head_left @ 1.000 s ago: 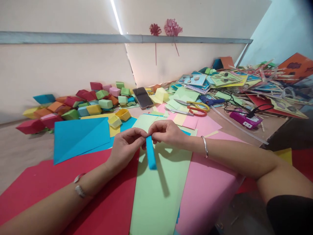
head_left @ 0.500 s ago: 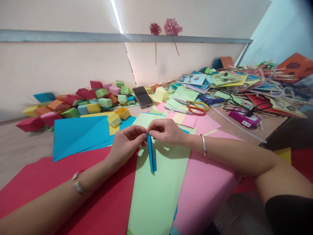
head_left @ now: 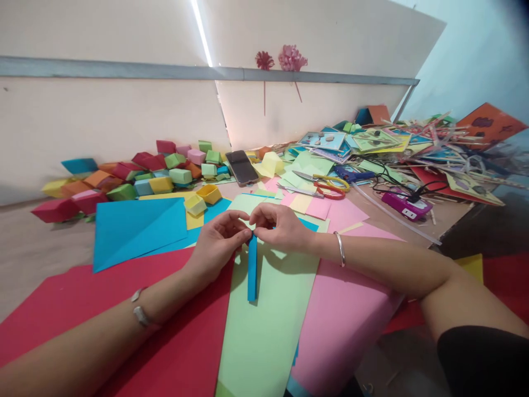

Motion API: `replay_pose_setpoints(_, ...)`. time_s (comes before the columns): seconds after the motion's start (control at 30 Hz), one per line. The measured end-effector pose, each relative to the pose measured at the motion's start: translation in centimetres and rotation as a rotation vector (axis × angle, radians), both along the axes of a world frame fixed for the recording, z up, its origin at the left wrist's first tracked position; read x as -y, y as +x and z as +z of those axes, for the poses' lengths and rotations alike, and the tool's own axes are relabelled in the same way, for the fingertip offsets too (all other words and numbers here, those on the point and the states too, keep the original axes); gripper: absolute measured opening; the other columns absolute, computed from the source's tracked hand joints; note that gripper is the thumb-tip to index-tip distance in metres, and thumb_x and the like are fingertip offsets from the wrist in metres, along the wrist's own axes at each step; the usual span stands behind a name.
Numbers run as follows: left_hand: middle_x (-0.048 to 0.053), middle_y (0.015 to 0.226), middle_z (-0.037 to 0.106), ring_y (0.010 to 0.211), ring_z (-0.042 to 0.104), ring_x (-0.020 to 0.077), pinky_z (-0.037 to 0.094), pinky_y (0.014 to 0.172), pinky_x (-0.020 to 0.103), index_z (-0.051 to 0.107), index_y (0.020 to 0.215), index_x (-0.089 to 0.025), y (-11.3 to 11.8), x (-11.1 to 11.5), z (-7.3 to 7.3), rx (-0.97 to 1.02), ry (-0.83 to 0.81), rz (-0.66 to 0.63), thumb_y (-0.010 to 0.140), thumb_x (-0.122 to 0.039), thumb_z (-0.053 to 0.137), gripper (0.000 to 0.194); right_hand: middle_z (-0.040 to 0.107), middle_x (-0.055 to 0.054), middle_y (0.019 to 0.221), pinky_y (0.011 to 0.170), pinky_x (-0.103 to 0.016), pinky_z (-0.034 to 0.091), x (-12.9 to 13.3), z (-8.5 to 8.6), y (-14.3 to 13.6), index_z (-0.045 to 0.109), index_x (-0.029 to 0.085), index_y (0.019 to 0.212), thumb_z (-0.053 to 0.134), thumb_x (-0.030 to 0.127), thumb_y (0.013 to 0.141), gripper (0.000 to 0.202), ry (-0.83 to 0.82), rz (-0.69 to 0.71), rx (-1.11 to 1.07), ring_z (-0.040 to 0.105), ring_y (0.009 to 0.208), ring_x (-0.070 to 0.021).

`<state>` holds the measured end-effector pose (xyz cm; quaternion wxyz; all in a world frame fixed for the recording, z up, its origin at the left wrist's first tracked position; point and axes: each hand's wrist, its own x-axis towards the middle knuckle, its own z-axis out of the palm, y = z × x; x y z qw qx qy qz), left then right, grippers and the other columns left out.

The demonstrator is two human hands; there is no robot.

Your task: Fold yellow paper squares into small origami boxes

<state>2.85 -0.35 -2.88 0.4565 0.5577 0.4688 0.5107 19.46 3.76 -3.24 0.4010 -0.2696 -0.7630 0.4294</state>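
Observation:
A narrow folded strip of blue paper (head_left: 252, 270) hangs down from my fingertips over a light green sheet (head_left: 264, 331). My left hand (head_left: 221, 240) pinches its top end from the left. From the right, my right hand (head_left: 281, 226) pinches the same end, its fingertips close against those of the left. Under my left forearm lies a red sheet (head_left: 173, 331); a pink sheet (head_left: 339, 320) is below my right forearm. Blue paper (head_left: 140, 226) lies flat to the left of my left hand.
Several small coloured paper boxes (head_left: 151, 184) are piled at the back left. Behind my hands are a phone (head_left: 242, 167) and scissors (head_left: 330, 186). A purple power socket (head_left: 406, 205) and heaped craft pieces stand at the right.
The blue strip has turned, now showing a flat face where a lengthwise fold showed before, and hangs straighter. Both hands still pinch its top. The camera view has shifted slightly.

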Motion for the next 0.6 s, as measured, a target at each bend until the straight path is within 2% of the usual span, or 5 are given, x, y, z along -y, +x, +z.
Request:
replay_pose_setpoints(0.07, -0.003, 0.058, 0.064, 0.051, 0.057, 0.0114, 0.043, 0.043, 0.018, 0.063, 0.088, -0.018, 0.0, 0.0, 0.0, 0.029, -0.013, 0.003, 0.06, -0.037, 0.086, 0.041, 0.055, 0.004, 0.066, 0.059, -0.023, 0.041, -0.1, 0.1, 0.2, 0.057, 0.017, 0.075, 0.054, 0.014, 0.075, 0.004, 0.057, 0.015, 0.022, 0.049, 0.06, -0.0094)
replay_pose_setpoints(0.17, -0.003, 0.057, 0.063, 0.047, 0.055, 0.0107, 0.042, 0.04, 0.018, 0.063, 0.086, -0.018, -0.1, -0.2, -0.1, 0.088, -0.038, 0.023, 0.058, -0.037, 0.087, 0.041, 0.064, -0.001, 0.079, 0.068, -0.025, 0.045, -0.4, 0.1, 0.5, 0.061, 0.016, 0.08, 0.049, 0.01, 0.08, 0.013, 0.266, 0.03, 0.083, 0.056, 0.072, -0.0117)
replay_pose_setpoints(0.33, -0.006, 0.054, 0.059, 0.038, 0.047, 0.0064, 0.037, 0.036, 0.017, 0.062, 0.082, -0.019, -0.4, -0.6, -0.5, 0.19, -0.098, 0.041, 0.057, -0.036, 0.088, 0.04, 0.063, -0.003, 0.082, 0.071, -0.026, 0.047, -1.3, -0.6, 0.8, 0.062, 0.017, 0.091, 0.048, 0.007, 0.085, 0.018, 0.634, 0.029, 0.147, 0.057, 0.076, -0.0131)
replay_pose_setpoints(0.47, -0.004, 0.057, 0.063, 0.043, 0.052, 0.0066, 0.041, 0.039, 0.016, 0.064, 0.076, -0.017, -0.4, -0.8, -0.7, 0.235, -0.109, 0.046, 0.055, -0.036, 0.09, 0.039, 0.065, -0.004, 0.088, 0.074, -0.026, 0.05, -2.0, -1.0, 0.8, 0.062, 0.019, 0.089, 0.049, 0.013, 0.091, 0.014, 0.778, -0.015, 0.125, 0.059, 0.083, -0.0137)
replay_pose_setpoints(0.6, -0.001, 0.064, 0.069, 0.049, 0.058, 0.0084, 0.048, 0.046, 0.018, 0.068, 0.074, -0.016, -0.3, -0.9, -0.8, 0.269, -0.109, 0.08, 0.049, -0.035, 0.092, 0.04, 0.065, -0.005, 0.087, 0.072, -0.026, 0.051, -2.2, -1.1, 0.8, 0.063, 0.019, 0.089, 0.05, 0.016, 0.092, 0.014, 0.869, -0.036, 0.09, 0.061, 0.082, -0.0137)
